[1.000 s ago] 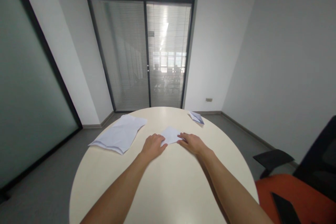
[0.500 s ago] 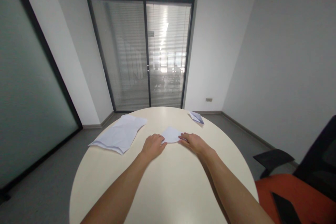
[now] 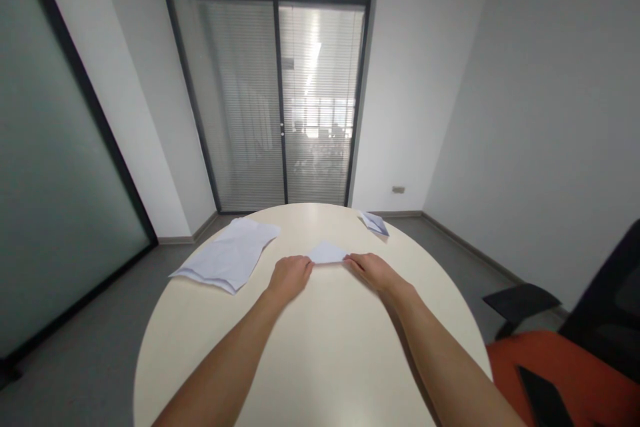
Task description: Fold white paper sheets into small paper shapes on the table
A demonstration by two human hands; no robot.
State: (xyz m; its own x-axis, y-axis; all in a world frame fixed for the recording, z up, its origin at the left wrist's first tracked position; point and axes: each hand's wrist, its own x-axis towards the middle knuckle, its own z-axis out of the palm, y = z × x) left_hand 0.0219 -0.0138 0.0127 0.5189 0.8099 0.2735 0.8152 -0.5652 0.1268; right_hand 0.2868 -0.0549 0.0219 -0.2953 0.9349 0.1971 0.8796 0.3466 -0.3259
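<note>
Between my hands, a small folded sheet of paper [image 3: 327, 253] points away from me, its near edge straight. My left hand [image 3: 293, 275] is closed on the paper's left corner, thumb and fingers pinched together. At the right corner my right hand [image 3: 373, 269] pinches it in the same way. The near edge looks slightly raised towards me; whether the rest touches the round table [image 3: 320, 340] I cannot tell. The fingertips are partly hidden behind the knuckles.
A stack of white paper sheets [image 3: 230, 255] lies at the table's left. Near the far right edge rests a folded piece of paper [image 3: 374, 223]. An orange chair [image 3: 575, 373] with a black armrest stands at the right. Beyond the table is a glass door [image 3: 230, 107] with blinds.
My fingers, flatter on the paper before, have closed round its two corners. The paper's near edge has gone from bowed to straight and looks tilted up.
</note>
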